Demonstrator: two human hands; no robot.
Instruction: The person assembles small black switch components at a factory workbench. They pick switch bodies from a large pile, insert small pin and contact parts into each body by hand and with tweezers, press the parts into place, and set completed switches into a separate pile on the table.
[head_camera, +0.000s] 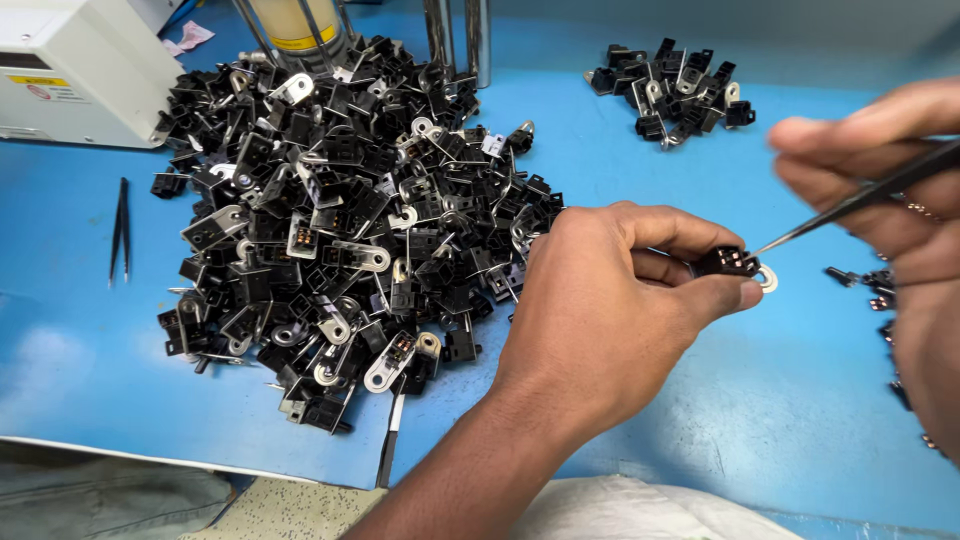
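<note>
The left hand (610, 310) is pinching a small black connector (727, 262) with a metal ring tab in a tight grip above the blue desk (700, 400). The right hand (890, 190) is gripping tweezers (860, 198), their tip touching the connector. A large pile of similar parts (340, 220) is lying to the left, and a smaller pile (675, 88) is sitting farther back.
</note>
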